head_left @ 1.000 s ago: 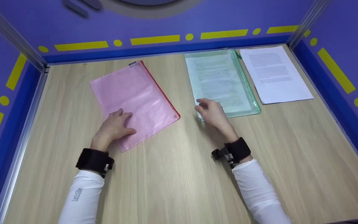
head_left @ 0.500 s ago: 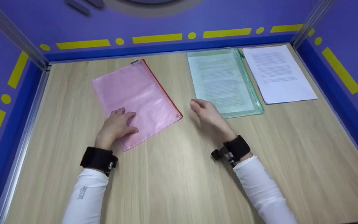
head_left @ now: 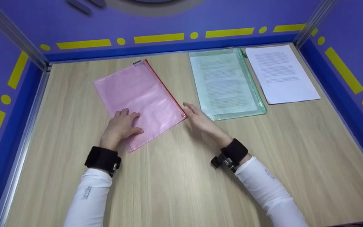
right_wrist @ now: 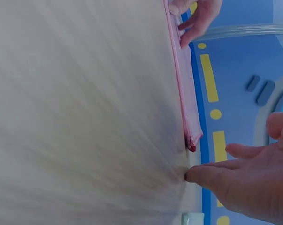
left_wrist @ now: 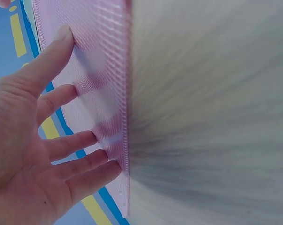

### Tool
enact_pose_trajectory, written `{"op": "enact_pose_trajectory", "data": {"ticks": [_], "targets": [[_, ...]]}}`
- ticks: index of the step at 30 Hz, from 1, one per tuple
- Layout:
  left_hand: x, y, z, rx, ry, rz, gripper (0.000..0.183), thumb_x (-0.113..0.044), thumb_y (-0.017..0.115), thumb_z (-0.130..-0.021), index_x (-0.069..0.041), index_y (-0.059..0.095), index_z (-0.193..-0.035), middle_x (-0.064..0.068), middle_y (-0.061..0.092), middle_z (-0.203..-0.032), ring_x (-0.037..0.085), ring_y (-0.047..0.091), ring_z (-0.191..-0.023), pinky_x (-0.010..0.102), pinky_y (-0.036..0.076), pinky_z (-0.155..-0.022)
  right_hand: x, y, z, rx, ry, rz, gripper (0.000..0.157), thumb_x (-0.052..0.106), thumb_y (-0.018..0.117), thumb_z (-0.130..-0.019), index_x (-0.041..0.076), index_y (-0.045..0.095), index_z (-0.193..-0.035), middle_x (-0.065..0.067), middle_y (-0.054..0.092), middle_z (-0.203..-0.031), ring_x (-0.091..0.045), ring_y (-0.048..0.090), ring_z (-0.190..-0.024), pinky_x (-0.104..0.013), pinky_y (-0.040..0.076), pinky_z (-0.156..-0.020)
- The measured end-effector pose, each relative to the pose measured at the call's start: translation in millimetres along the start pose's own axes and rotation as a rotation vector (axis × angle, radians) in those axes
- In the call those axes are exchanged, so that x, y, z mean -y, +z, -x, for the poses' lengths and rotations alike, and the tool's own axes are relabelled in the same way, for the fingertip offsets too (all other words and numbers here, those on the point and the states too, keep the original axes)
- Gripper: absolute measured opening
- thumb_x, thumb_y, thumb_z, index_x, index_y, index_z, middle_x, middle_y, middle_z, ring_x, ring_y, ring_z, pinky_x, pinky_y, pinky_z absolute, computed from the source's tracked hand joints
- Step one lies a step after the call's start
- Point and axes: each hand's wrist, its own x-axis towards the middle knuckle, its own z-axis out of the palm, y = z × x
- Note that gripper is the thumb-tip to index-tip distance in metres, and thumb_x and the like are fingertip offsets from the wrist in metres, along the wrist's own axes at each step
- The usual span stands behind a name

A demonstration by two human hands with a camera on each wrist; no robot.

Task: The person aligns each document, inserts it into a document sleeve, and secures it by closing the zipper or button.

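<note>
A flat pink zip pouch (head_left: 143, 91) lies at a slant on the table, its red zipper (head_left: 165, 86) along the right side. The fingertips of my left hand (head_left: 121, 126) rest spread on its near left part. Beside the near right corner is my right hand (head_left: 198, 118), fingers fairly straight. In the right wrist view, the fingertips (right_wrist: 192, 175) of that hand are at the tabletop just off the pouch's corner (right_wrist: 193, 144), with a small gap showing. The left wrist view has the left hand (left_wrist: 52, 150) with its fingers on the ribbed pink surface (left_wrist: 103, 89).
Right of the pink pouch lies a green zip pouch (head_left: 255, 91) with printed sheets inside. A stack of printed paper (head_left: 284, 75) lies at the far right. Blue walls with yellow marks (head_left: 159, 37) enclose the wooden table (head_left: 169, 176) at the back and sides.
My right hand has moved left, from the green pouch's near left corner to the pink pouch's near right corner. The left hand stays on the pink pouch.
</note>
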Motion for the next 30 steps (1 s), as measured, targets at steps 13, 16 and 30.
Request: {"op": "enact_pose_trajectory", "data": {"ticks": [13, 16, 30], "targets": [[-2.1, -1.7, 0.3, 0.0, -0.012, 0.018, 0.071, -0.039, 0.075, -0.084, -0.01, 0.05, -0.144, 0.031, 0.039, -0.147, 0.053, 0.04, -0.131, 0.063, 0.041, -0.104, -8.9, -0.5, -6.8, -0.106, 0.162, -0.823, 0.052, 0.033, 0.034, -0.108, 0.005, 0.035, -0.152, -0.025, 0.036, -0.156, -0.032, 0.037, -0.146, -0.043, 0.031, -0.121], [-1.8, -2.3, 0.8, 0.002, -0.01, 0.008, 0.072, -0.04, 0.075, -0.084, -0.009, 0.05, -0.144, 0.031, 0.04, -0.147, 0.053, 0.04, -0.131, 0.063, 0.041, -0.104, -11.8, -1.2, -9.2, -0.124, 0.173, -0.926, 0.05, 0.029, 0.035, -0.108, 0.003, 0.034, -0.151, -0.026, 0.038, -0.154, -0.034, 0.04, -0.144, -0.044, 0.033, -0.12], [-3.3, -2.5, 1.4, 0.015, -0.003, -0.012, 0.072, -0.04, 0.074, -0.086, -0.008, 0.048, -0.145, 0.032, 0.04, -0.145, 0.053, 0.04, -0.131, 0.063, 0.042, -0.104, -15.5, 15.5, -18.9, -0.011, 0.218, -1.143, 0.061, 0.036, 0.025, -0.109, -0.003, 0.02, -0.155, -0.03, 0.025, -0.159, -0.041, 0.03, -0.148, -0.044, 0.027, -0.123]]}}
